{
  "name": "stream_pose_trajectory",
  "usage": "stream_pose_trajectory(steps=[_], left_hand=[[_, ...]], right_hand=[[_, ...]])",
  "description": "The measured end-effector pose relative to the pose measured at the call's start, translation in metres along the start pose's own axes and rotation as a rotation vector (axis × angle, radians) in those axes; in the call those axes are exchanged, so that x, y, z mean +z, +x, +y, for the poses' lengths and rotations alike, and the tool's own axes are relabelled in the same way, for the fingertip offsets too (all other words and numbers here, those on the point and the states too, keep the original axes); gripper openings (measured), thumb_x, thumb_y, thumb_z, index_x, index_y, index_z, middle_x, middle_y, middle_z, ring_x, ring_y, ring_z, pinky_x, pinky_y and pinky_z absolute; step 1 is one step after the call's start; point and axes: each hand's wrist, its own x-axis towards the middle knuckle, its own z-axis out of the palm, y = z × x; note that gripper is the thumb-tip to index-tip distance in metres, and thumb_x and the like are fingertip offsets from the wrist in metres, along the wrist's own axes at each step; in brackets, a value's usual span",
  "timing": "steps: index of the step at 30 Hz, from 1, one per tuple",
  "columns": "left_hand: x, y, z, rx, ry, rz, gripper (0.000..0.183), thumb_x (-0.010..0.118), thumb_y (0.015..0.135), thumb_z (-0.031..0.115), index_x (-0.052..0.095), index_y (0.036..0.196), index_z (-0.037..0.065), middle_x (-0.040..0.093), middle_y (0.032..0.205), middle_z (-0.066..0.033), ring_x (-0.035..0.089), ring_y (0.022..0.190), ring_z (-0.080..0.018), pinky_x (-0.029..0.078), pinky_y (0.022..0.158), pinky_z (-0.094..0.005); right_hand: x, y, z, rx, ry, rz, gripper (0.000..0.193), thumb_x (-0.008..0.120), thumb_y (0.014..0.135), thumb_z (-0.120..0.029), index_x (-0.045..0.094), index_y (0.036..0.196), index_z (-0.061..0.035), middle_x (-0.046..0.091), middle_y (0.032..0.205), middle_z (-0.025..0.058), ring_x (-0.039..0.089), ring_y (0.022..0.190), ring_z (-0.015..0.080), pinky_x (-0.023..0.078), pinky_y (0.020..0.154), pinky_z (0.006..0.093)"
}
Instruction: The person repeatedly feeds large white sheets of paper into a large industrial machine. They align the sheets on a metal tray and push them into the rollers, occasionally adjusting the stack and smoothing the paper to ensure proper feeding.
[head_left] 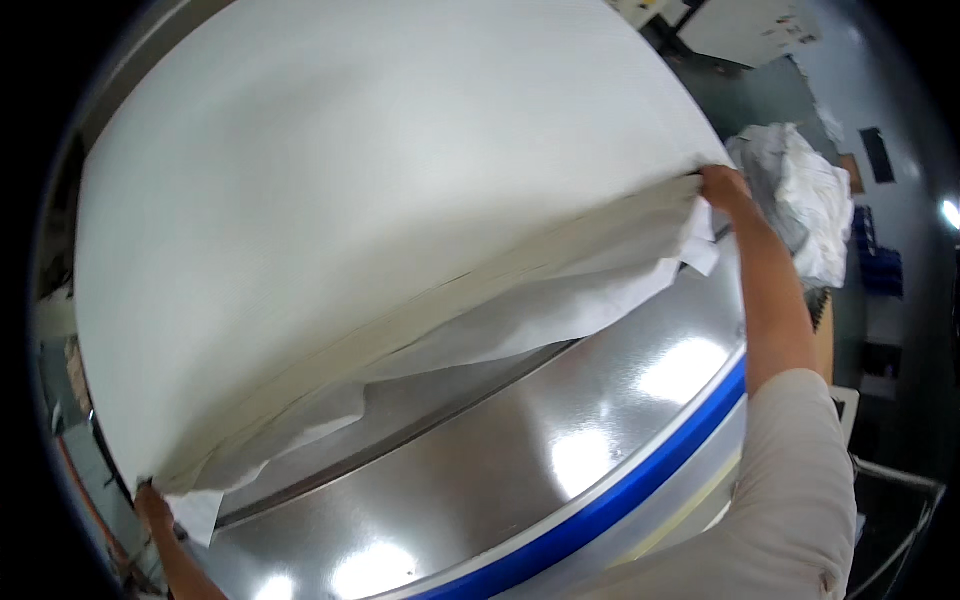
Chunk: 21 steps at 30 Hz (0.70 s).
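Observation:
A long off-white cloth [530, 308] stretches slantwise between my two hands, over the near edge of a broad white surface [380, 130]. My left hand [152, 508] is closed on its lower left corner. At the upper right, my right hand [722, 188] grips the other end, farther from me than the left. The cloth's near side hangs in loose folds above a shiny metal panel [480, 460]. Its far side lies along the white surface in a creased band. The fingertips of both hands are partly hidden.
A blue strip [600, 508] edges the metal panel on my side. To the right of my right hand lies a heap of crumpled white and grey cloth [800, 200]. Dark blue items [880, 270] stand beyond it, and a metal frame [900, 475] is at the lower right.

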Motion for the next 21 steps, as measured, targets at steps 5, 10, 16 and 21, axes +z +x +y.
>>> stream_pose_trajectory(steps=[5,10,16,21], left_hand=[[-0.13,-0.001,0.112,-0.046,-0.168,-0.156,0.033,0.044,0.09,0.008,0.063,0.114,0.017,0.064,0.115,-0.0067,0.056,0.108,-0.0286,0.039,0.1,-0.0414],[-0.122,-0.054,0.028,-0.085,-0.155,0.043,0.033,0.052,0.085,0.01,0.063,0.115,0.017,0.064,0.115,-0.0055,0.058,0.104,-0.0315,0.043,0.092,-0.0406],[-0.023,-0.201,0.04,-0.154,-0.193,0.07,0.044,0.054,0.077,0.01,0.058,0.121,0.009,0.064,0.107,-0.0133,0.064,0.085,-0.0316,0.049,0.073,-0.0454],[-0.039,-0.325,0.177,-0.191,-0.438,-0.242,0.034,0.058,0.076,0.011,0.063,0.109,0.011,0.065,0.099,-0.0123,0.062,0.093,-0.0326,0.048,0.083,-0.0423]], right_hand=[[-0.023,-0.048,0.073,0.026,-0.049,0.036,0.026,0.05,0.09,-0.026,0.065,0.11,-0.0159,0.065,0.112,0.0082,0.061,0.105,0.028,0.046,0.093,0.0423],[-0.056,-0.08,0.106,-0.048,0.138,0.233,0.03,0.052,0.084,-0.018,0.066,0.11,-0.0169,0.066,0.105,0.0121,0.061,0.102,0.0317,0.046,0.091,0.0436],[0.076,-0.169,0.114,0.109,0.315,0.305,0.035,0.057,0.079,-0.02,0.065,0.113,-0.0167,0.067,0.096,0.0157,0.063,0.088,0.0355,0.047,0.086,0.0447],[0.13,-0.282,0.073,0.184,0.594,0.223,0.045,0.053,0.073,-0.012,0.058,0.118,-0.006,0.064,0.101,0.0227,0.06,0.095,0.0402,0.046,0.085,0.047]])
